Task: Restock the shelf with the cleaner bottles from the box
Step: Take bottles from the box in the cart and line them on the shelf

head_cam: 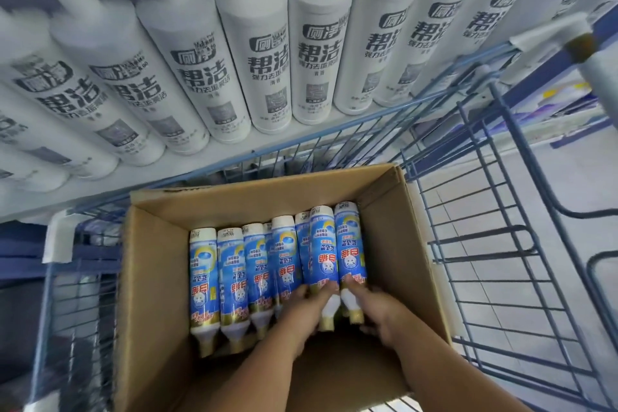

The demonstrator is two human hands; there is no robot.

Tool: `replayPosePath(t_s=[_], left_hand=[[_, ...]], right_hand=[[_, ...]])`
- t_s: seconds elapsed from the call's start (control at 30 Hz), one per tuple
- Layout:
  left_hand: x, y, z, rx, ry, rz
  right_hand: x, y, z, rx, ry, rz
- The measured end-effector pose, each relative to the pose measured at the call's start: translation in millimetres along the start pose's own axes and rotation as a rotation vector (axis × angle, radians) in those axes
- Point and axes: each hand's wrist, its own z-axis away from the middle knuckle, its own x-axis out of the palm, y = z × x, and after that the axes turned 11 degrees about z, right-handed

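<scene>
Blue-labelled cleaner bottles (261, 278) with white shoulders and gold caps lie side by side in an open brown cardboard box (157, 278) inside a blue wire cart (495, 244). The left hand (301, 314) grasps one bottle's neck end; the right hand (374, 308) grasps the rightmost bottle (349, 241). White matte bottles (314, 53) line the shelf (167, 167) above.

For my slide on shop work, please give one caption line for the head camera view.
Both hands, left and right, grasp blue cleaner bottles lying in a cardboard box inside a blue cart.
</scene>
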Motion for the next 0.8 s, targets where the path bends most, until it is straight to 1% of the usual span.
replayPosePath(t_s=[0.07,0.2,0.3,0.4,0.57,0.67,0.8], left_hand=[[-4.3,9.8,11.7,0.005,-0.014,-0.020],[-9.8,27.8,35.6,-0.040,0.062,0.055],[-11.8,29.4,55.4,-0.015,0.101,0.044],[-14.2,19.1,66.7,0.005,0.138,0.076],[-19.1,20.6,122.4,0.026,0.249,0.158],[-22.2,21.7,155.8,0.119,0.336,0.196],[-25.1,27.5,210.7,0.267,0.384,0.252]], right_hand=[[-1.0,-4.3,9.3,-0.044,-0.027,-0.075],[3.4,-10.8,29.1,-0.059,-0.087,-0.207],[8.3,-9.3,38.9,-0.076,-0.100,-0.288],[12.3,-4.8,60.0,-0.107,-0.128,-0.282],[17.4,1.5,104.0,-0.189,-0.155,-0.248],[17.7,1.5,131.3,-0.273,-0.192,-0.219],[17.0,-0.4,171.7,-0.384,-0.220,-0.206]])
